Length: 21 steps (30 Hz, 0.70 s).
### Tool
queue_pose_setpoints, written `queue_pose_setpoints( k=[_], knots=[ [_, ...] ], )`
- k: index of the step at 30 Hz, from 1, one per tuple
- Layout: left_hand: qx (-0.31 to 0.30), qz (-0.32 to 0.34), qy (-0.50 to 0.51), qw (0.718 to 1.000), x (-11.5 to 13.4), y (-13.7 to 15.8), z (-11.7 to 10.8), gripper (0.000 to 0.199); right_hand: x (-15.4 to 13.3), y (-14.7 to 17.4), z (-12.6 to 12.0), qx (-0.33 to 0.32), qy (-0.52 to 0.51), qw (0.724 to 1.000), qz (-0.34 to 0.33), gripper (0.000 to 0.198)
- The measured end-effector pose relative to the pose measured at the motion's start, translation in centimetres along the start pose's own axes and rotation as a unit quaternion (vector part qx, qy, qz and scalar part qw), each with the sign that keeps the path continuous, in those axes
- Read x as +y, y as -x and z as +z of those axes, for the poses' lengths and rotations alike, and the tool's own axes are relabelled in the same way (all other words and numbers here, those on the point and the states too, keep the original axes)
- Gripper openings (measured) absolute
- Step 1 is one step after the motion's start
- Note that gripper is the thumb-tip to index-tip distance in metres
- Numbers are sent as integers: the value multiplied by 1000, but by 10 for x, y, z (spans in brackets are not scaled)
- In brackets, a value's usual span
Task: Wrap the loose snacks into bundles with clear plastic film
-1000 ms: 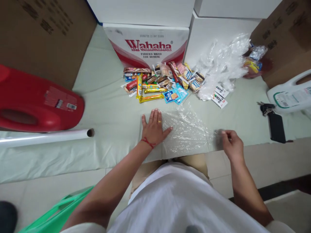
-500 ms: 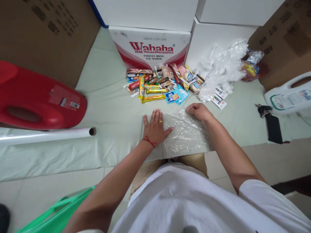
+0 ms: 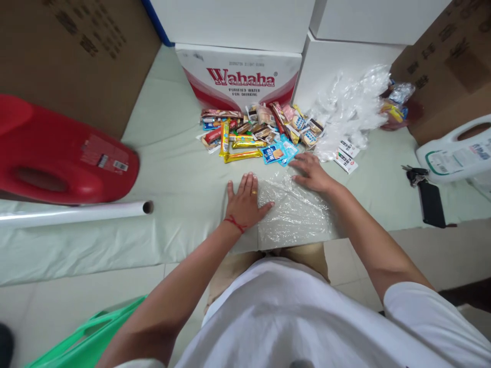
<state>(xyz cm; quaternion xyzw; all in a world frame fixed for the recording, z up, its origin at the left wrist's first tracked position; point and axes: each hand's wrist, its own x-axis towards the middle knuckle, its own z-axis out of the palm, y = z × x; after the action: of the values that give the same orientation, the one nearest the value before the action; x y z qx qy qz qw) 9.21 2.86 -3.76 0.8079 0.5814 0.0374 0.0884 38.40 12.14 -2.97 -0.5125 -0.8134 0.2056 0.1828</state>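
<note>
Clear, crinkled plastic film (image 3: 295, 214) should smooth best under light pressure; my left grip (image 3: 244, 207) lies spread at its left, my right grip (image 3: 311, 173) spread by its far-right corner.

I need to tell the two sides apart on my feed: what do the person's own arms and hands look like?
The left hand, ungloved, wears a gold-coloured ring and a thin red cord around the wrist. The ungloved right hand shows neither. The white sleeves are short.
</note>
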Motion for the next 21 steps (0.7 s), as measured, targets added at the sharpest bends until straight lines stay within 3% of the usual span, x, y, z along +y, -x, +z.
queue_pose_setpoints(
  k=[3,5,8,11,17,21],
  knots=[
    [-3,-2,7,1000,-1,0,0,93,0,-8,0,-34,-53,998,-14,19],
    [-7,1,7,1000,-3,0,0,93,2,-6,-7,-39,-157,987,24,23],
    [-16,11,2,1000,-8,0,-1,94,7,5,-25,-21,-328,934,143,33],
    [-22,27,-7,999,-13,-1,-4,94,14,14,-40,25,-392,889,236,36],
    [-34,47,-17,998,-27,-6,-6,94,40,15,-44,71,-328,901,275,26],
    [-29,42,-13,999,-32,-9,-5,93,55,8,-45,39,-271,919,284,21]
  ],
)
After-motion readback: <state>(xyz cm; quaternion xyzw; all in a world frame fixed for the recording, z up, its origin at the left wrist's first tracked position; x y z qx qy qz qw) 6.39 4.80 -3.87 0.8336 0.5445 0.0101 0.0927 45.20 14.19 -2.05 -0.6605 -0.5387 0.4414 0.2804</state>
